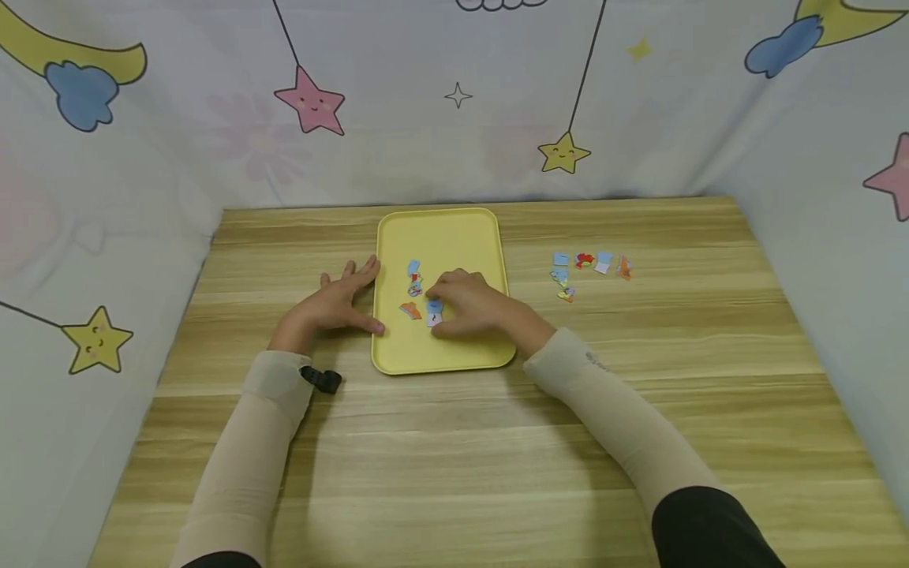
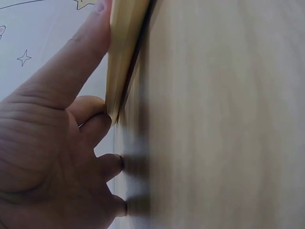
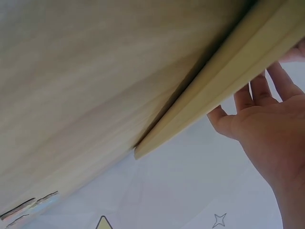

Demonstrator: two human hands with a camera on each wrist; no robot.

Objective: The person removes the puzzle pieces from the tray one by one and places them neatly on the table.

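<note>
A yellow tray lies on the table with several small picture puzzle pieces on it. My left hand rests against the tray's left edge, fingers spread and thumb on the rim. Over the tray, my right hand has its thumb and fingertips around blue-and-white puzzle pieces, partly covered by the fingers. Left of these lies an orange piece. Above it is a column of joined blue, red and yellow pieces. The right wrist view shows the hand's curved fingers above the tray's side, the pieces hidden.
Right of the tray, several loose pieces lie on the wooden table, among them a red one, a blue-and-white one and an orange one. A white curtain with stars stands behind the table.
</note>
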